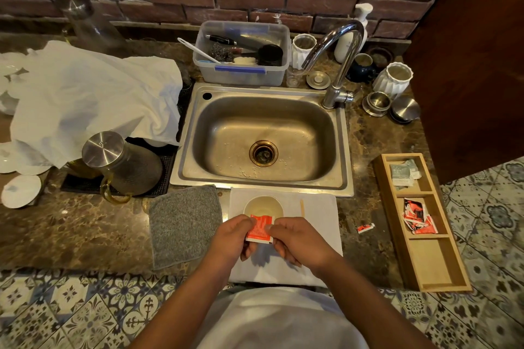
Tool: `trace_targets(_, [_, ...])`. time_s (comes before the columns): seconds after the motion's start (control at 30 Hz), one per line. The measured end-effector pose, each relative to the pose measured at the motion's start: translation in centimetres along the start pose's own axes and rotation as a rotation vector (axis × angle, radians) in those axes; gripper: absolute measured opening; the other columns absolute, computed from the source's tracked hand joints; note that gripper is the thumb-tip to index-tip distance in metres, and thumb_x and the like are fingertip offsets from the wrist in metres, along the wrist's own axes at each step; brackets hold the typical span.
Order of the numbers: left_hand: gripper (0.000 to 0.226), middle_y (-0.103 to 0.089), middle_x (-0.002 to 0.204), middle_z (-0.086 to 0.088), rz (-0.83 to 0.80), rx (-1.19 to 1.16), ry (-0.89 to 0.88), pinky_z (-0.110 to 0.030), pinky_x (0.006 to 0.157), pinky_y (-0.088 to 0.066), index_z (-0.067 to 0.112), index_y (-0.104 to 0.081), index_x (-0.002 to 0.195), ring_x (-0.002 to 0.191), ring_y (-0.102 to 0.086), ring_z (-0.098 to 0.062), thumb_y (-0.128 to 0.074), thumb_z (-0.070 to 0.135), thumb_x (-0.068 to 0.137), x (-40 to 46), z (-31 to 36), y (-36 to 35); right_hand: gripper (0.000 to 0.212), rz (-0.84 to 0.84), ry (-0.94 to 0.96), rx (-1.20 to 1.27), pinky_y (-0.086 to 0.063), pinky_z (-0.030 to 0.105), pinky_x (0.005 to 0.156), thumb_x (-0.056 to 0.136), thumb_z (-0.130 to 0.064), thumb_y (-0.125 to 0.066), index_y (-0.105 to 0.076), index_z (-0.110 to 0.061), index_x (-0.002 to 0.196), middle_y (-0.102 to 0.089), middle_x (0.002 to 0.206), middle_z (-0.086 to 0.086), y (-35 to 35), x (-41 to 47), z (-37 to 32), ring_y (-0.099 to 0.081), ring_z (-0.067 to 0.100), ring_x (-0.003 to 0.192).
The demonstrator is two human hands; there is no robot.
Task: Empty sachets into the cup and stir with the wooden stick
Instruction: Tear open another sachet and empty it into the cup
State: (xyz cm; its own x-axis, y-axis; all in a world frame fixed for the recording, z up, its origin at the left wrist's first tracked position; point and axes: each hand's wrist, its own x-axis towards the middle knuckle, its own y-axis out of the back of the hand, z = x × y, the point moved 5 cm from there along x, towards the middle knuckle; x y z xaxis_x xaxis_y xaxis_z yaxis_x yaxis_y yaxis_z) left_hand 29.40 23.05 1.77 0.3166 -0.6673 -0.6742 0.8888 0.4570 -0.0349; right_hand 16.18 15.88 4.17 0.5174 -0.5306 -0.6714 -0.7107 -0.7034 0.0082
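Note:
A red sachet point(259, 228) is pinched between both hands just in front of the cup. My left hand point(235, 235) holds its left edge and my right hand point(297, 241) holds its right edge. The pale cup point(263, 206) stands on a white towel point(320, 212), its near rim partly hidden by the sachet. A wooden stick point(302, 206) lies on the towel to the right of the cup. More red sachets point(418, 217) fill the middle compartment of a wooden tray point(425, 263) at the right.
A torn red scrap point(365, 227) lies on the counter between towel and tray. A grey cloth point(185, 224) sits left of the towel. Behind is a steel sink point(263, 137) with a tap point(337, 65). A metal jug point(122, 163) stands at left.

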Motion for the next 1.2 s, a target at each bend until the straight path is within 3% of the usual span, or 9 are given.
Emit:
trace_targets(0.2, [0.032, -0.052, 0.044, -0.007, -0.043, 0.046, 0.007, -0.023, 0.039, -0.031, 0.008, -0.057, 0.069, 0.036, -0.040, -0.016, -0.053, 0.014, 0.100, 0.0, -0.2, -0.1, 0.040, 0.016, 0.025, -0.026, -0.035, 0.016, 0.040, 0.102, -0.020, -0.058, -0.060, -0.016, 0.062, -0.054, 0.051, 0.003, 0.2, 0.1, -0.3, -0.043, 0.006, 0.035])
trace_targets(0.37, [0.030, -0.051, 0.045, -0.007, -0.040, 0.053, 0.011, -0.023, 0.038, -0.031, 0.007, -0.057, 0.069, 0.035, -0.038, -0.015, -0.053, 0.011, 0.099, 0.1, -0.2, 0.0, 0.020, 0.022, 0.019, -0.030, -0.037, 0.027, 0.044, 0.100, -0.017, -0.060, -0.061, -0.008, 0.083, -0.059, 0.060, 0.008, 0.2, 0.4, 0.3, -0.047, 0.014, 0.043])
trace_targets(0.57, [0.038, -0.046, 0.041, -0.007, -0.036, 0.015, 0.007, -0.022, 0.037, -0.028, 0.004, -0.057, 0.069, 0.032, -0.035, -0.016, -0.050, 0.021, 0.102, -0.6, 0.3, -0.2, 0.035, 0.004, 0.048, -0.004, -0.034, 0.022, 0.040, 0.104, -0.026, -0.055, -0.061, -0.010, 0.073, -0.053, 0.052, 0.007, 0.1, 0.2, -0.2, -0.042, 0.013, 0.038])
trace_targets(0.83, [0.040, -0.037, 0.036, -0.002, 0.004, 0.001, 0.010, -0.018, 0.036, -0.021, 0.008, -0.053, 0.060, 0.028, -0.029, -0.008, -0.053, 0.012, 0.099, -0.8, 1.2, 0.0, 0.038, 0.080, 0.127, 0.011, -0.040, 0.020, 0.050, 0.102, -0.021, -0.058, -0.061, -0.013, 0.066, -0.054, 0.049, -0.001, 0.2, 0.4, 0.1, -0.046, 0.006, 0.042])
trace_targets(0.97, [0.047, -0.042, 0.036, -0.003, 0.005, 0.082, 0.037, -0.024, 0.042, -0.024, 0.010, -0.052, 0.052, 0.031, -0.032, -0.012, -0.054, 0.014, 0.099, -0.7, 0.6, -0.2, 0.043, 0.105, 0.127, -0.034, -0.043, 0.029, 0.059, 0.100, -0.016, -0.057, -0.060, -0.020, 0.058, -0.055, 0.049, -0.003, 0.0, 1.1, 0.7, -0.049, 0.008, 0.047])
trace_targets(1.2, [0.041, -0.049, 0.043, -0.007, -0.045, 0.064, -0.034, -0.026, 0.042, -0.031, 0.009, -0.053, 0.060, 0.036, -0.036, -0.016, -0.055, 0.017, 0.100, -0.7, 0.5, -0.5, 0.040, 0.155, 0.147, -0.008, -0.042, 0.024, 0.055, 0.102, -0.019, -0.057, -0.060, -0.016, 0.062, -0.055, 0.048, -0.004, 1.0, 1.1, 0.9, -0.049, 0.009, 0.046])
